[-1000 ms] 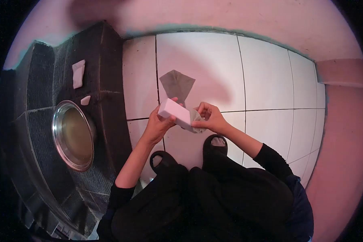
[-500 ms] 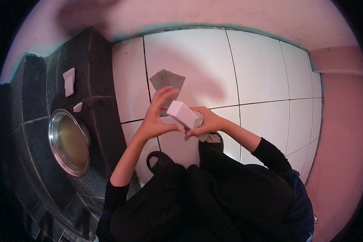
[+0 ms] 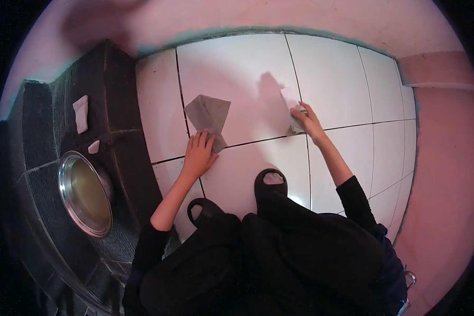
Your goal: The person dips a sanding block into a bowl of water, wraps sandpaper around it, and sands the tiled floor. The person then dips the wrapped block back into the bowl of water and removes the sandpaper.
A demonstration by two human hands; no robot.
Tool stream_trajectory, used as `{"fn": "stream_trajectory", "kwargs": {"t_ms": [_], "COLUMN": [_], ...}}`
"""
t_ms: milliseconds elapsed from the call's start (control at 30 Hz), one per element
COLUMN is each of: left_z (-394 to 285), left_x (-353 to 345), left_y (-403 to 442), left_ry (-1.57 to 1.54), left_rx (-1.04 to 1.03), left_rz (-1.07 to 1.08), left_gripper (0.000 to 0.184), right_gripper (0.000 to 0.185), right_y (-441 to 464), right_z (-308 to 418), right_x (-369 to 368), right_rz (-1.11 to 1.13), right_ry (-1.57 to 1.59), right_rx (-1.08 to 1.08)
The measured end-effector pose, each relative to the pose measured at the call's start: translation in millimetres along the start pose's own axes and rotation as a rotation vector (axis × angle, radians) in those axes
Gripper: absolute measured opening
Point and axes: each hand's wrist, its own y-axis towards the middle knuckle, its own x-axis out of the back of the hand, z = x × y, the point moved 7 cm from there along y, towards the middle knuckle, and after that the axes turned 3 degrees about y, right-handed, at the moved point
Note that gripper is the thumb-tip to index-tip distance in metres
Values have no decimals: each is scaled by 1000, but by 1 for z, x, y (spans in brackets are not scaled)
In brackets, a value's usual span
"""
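Observation:
My right hand (image 3: 308, 120) grips a white rectangular block (image 3: 289, 97) out to the right, just above or on the white floor tiles. Crumpled greyish material (image 3: 296, 126) is bunched at the block's near end, partly covered by my fingers. On the left, my left hand (image 3: 198, 154) is open, fingers stretched out over the near corner of a creased grey sheet (image 3: 207, 112) on the floor. Whether the fingertips press on the sheet is hard to tell.
A metal basin (image 3: 63, 181) of murky liquid stands on the dark tiled ledge (image 3: 124, 100) at left. Beside it lie a long white piece (image 3: 81, 114) and a smaller one (image 3: 94, 147). My sandalled feet (image 3: 272, 179) are in front; pink walls (image 3: 342, 23) border the floor.
My hands have moved apart. The right one has carried the white block away to the right, while the left has let go of it and dropped to the grey sheet.

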Motion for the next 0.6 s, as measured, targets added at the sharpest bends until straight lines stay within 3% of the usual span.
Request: {"fn": "stream_trajectory", "kwargs": {"t_ms": [67,133,200,267,400,500,567,600], "left_z": [-3,-5,-7,-7,0,13,23,32], "left_x": [-2,-2,-4,-3,4,4,5,3], "left_y": [-2,-4,-8,-12,-19,-27,-34,-38], "left_ry": [-24,-21,48,116,126,129,142,122], "left_rx": [29,94,131,167,215,255,283,338], "left_rz": [-4,-36,7,52,-92,-166,-174,-168], "left_gripper": [61,53,50,47,43,42,42,43], "right_gripper": [91,88,81,79,73,66,57,57], "right_y": [3,-5,-12,-17,-15,-13,-20,-13], "right_z": [-1,20,33,46,49,48,55,48], "right_x": [12,21,20,17,18,9,-8,-9], "right_rz": [-40,-213,-266,-306,-361,-265,-218,-214], "right_ry": [-111,-496,-530,-588,-596,-587,-750,-747], "right_rx": [97,194,245,426,509,510,712,709]}}
